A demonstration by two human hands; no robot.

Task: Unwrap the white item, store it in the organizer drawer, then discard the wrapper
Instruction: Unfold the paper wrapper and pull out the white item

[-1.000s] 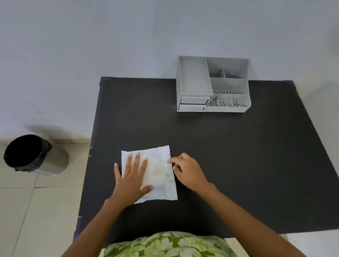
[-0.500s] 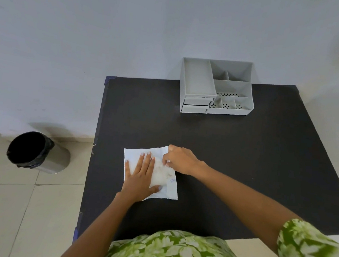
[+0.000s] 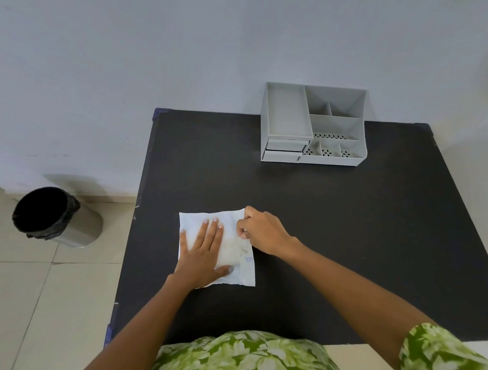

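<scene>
We see a flat white paper-plastic wrapper packet (image 3: 239, 263) lying on the near-left part of the black square table (image 3: 350, 240), still sealed as far as we can tell, a pale white item showing faintly through its middle. The left hand (image 3: 202, 254) lies flat, palm down, fingers spread, pressing on the packet's left half; it grips nothing, just pins it. The right hand (image 3: 262, 231) sits at the packet's far-right corner, fingers curled in, thumb and forefinger pinched together at the edge of the packet; how much wrapper is actually caught between them we cannot tell. The grey plastic desk organizer (image 3: 311, 158) stands at the far edge of the table, right of centre, against the wall, well apart from the hands. Its two small drawers at the front left look pushed in. A grey cylindrical bin with a black liner (image 3: 55, 217) stands on the tiled floor left of the table. Green floral sleeves at the near edge.
</scene>
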